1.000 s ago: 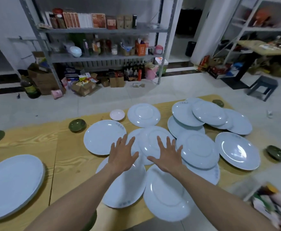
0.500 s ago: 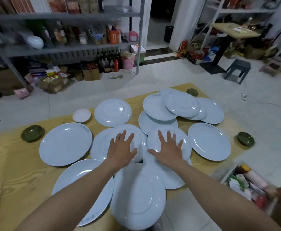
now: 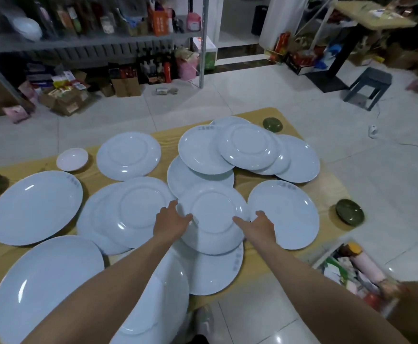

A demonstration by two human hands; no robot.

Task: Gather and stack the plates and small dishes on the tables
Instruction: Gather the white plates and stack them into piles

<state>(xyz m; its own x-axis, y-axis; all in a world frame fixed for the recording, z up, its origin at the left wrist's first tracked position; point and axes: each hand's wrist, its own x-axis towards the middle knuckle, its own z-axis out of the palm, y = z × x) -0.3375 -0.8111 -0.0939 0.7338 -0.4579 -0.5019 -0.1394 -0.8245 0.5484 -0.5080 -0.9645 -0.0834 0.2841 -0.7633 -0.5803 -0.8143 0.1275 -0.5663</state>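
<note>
Worktop (image 3: 327,192): wooden, with white crockery spread all round the hands.
Large plate (image 3: 35,207): lying flat, well out to the left of the left hand.
Overlapped plates (image 3: 247,147): a loose heap beyond the hands, not squared up.
Centre plate (image 3: 214,214): right between the two hands, resting on other plates. It looks glazed, stiff, slippery and breakable, so it is best taken at opposite rims with thumbs on top.
Left hand (image 3: 172,223): pinching the centre plate's left rim, thumb over the edge.
Right hand (image 3: 261,225): gripping the right rim likewise.
Green dish (image 3: 349,211): small, well off to the right of the right hand, not yet gathered.
</note>
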